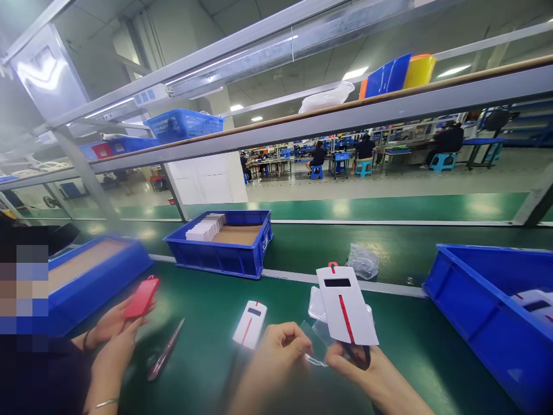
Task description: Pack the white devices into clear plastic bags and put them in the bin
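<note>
My right hand (360,366) grips a white plastic device (349,314) with a dark window, a red stripe and a red tab at its top. Something dark shows beneath it by the fingers. My left hand (283,349) is closed in a pinch on a clear plastic film (314,340) that stretches towards the right hand. A thin white loop (315,361) hangs between the two hands. Behind the device, partly hidden, lies a clear plastic piece (317,304). A second white device (250,324) lies on the green table, left of my left hand.
At left, a co-worker's hands (113,329) hold a red case (141,297); a pen-like tool (166,350) lies nearby. A blue bin (220,262) holds white pieces. Another blue bin (484,323) stands right, a third (99,282) left. A crumpled clear bag (363,261) lies behind.
</note>
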`<action>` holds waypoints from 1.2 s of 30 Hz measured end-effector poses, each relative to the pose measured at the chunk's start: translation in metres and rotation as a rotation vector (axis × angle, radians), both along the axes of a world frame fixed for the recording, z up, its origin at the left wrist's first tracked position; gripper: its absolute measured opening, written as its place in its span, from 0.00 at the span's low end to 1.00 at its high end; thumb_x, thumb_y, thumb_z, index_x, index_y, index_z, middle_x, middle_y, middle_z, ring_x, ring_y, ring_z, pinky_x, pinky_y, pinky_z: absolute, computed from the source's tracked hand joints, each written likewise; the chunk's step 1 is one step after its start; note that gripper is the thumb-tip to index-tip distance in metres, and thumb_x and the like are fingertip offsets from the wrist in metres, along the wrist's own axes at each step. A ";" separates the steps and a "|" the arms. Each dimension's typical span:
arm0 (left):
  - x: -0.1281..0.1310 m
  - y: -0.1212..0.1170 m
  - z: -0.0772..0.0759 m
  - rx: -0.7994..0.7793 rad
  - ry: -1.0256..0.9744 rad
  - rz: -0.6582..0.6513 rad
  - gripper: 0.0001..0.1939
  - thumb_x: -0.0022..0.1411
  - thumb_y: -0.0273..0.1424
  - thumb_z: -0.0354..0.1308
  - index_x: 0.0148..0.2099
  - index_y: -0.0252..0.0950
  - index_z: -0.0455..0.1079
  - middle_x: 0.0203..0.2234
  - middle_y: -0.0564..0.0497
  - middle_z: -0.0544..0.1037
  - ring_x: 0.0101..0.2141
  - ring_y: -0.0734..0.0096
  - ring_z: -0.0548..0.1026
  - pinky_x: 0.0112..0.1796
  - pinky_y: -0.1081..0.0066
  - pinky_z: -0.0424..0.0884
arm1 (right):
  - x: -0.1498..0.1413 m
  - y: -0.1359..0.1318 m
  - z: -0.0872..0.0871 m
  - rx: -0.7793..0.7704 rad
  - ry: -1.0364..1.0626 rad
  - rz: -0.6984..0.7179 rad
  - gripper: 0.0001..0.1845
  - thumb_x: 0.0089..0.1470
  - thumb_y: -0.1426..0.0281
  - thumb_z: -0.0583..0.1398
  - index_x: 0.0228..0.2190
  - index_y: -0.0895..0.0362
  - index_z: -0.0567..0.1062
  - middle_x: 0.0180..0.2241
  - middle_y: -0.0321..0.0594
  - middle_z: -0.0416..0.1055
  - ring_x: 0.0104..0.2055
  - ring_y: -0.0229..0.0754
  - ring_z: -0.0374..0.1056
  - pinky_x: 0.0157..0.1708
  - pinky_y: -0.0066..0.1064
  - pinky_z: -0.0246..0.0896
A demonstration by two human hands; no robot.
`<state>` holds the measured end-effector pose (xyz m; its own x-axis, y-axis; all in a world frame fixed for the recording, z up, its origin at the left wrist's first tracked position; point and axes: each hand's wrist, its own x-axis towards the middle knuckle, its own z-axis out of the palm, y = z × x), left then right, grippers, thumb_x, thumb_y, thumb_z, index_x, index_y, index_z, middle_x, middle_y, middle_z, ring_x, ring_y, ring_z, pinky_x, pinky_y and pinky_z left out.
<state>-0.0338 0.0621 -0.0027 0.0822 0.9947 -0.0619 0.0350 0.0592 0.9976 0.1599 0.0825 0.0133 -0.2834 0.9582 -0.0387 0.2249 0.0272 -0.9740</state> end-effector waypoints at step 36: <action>0.026 -0.026 0.020 0.234 0.397 0.197 0.09 0.57 0.42 0.59 0.30 0.45 0.74 0.29 0.50 0.77 0.34 0.57 0.72 0.36 0.63 0.67 | -0.011 -0.003 -0.039 0.041 0.119 0.054 0.12 0.49 0.59 0.65 0.25 0.55 0.73 0.24 0.35 0.68 0.30 0.43 0.64 0.31 0.32 0.61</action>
<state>-0.0077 0.0356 0.0169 -0.0931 0.9798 0.1768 0.4258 -0.1213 0.8967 0.1485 0.0792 -0.0260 -0.3351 0.9414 0.0371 0.1050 0.0765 -0.9915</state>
